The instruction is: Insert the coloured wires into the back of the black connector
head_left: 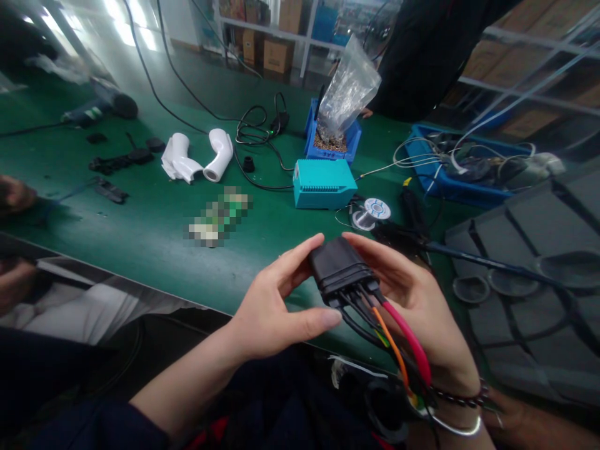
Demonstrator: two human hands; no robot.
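- Left hand (274, 309): fingers curled, pinching the left side of the black box (338, 265), held above the near edge of the green desk (154, 219).
- Black box: coloured wires (398, 340) trail from its lower end.
- Right hand (417, 306): cupped under the box, gripping its right side.
- Behind: white pipe elbows (199, 156), teal box (322, 183), blue tray (450, 181).

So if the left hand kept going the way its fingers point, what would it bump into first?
Its fingers point right, and they already touch the black box held between both hands. Past the box is the right hand. So the left hand would just push straight into the box.
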